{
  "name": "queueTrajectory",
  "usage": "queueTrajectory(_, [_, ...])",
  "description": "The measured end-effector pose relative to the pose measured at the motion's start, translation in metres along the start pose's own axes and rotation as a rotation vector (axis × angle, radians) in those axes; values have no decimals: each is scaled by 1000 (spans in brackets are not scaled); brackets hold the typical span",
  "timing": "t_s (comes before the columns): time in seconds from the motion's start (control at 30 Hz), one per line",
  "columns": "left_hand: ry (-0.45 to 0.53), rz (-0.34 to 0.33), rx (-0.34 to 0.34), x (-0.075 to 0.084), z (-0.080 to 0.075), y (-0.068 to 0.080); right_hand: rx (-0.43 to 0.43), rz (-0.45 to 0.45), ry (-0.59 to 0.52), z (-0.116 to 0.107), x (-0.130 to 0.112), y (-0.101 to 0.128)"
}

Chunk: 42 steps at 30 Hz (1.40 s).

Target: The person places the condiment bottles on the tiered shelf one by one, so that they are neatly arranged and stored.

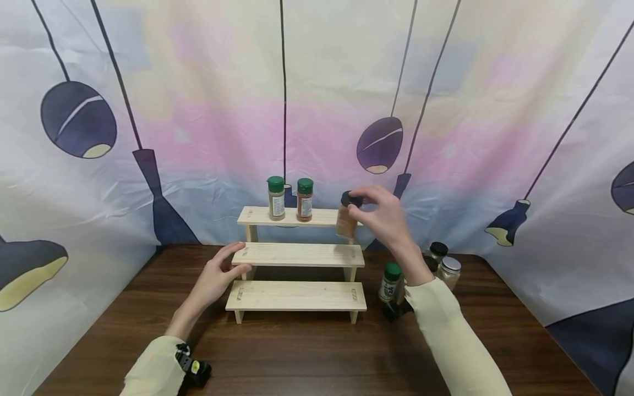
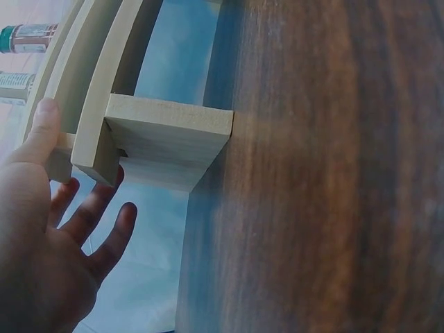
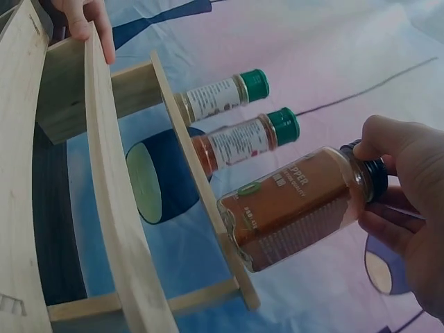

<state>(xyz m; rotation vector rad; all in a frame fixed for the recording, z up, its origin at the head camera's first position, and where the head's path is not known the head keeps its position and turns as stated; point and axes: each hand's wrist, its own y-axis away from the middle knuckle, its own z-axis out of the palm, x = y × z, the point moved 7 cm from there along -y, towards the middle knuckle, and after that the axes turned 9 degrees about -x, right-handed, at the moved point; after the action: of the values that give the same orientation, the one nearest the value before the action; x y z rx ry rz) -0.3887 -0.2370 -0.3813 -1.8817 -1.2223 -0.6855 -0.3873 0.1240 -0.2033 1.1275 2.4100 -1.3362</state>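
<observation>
The jar, filled with brown powder and closed by a black cap, is up at the right end of the top shelf, slightly tilted. The right hand has a narrow grip on it, the cap pinched between thumb and fingers. From these angles it is hard to say whether the base touches the shelf or sits just off it; the side of the jar bears printed letters ending in "PPER".

The left hand grips the left end of the middle shelf, thumb and fingers on either side of the board. Below and nearer is the bottom shelf, the lowest step of the pale wooden rack.

To the left of the jar, two bottles with green caps stand upright on the top shelf: the tan bottle and, to its right, the red bottle.

Right of the rack, on the brown worktop, a green-capped bottle stands near a silver-capped jar and some black caps, partly hidden by the right forearm. Both arms wear pale sleeves. Behind everything hangs a pastel cloth printed with dark lamps.
</observation>
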Motion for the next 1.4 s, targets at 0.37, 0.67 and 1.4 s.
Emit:
queueTrajectory(0.37, [24,-6,-13,-2,2,-1,-29,-58,-23,17,-10,-26])
queueTrajectory(0.67, [11,-13,-3,-2,-3,-1,-75,-12,23,27,-2,-50])
queueTrajectory(1.4, [11,-22,-15,40,-5,11,-150,80,-2,42,13,-65])
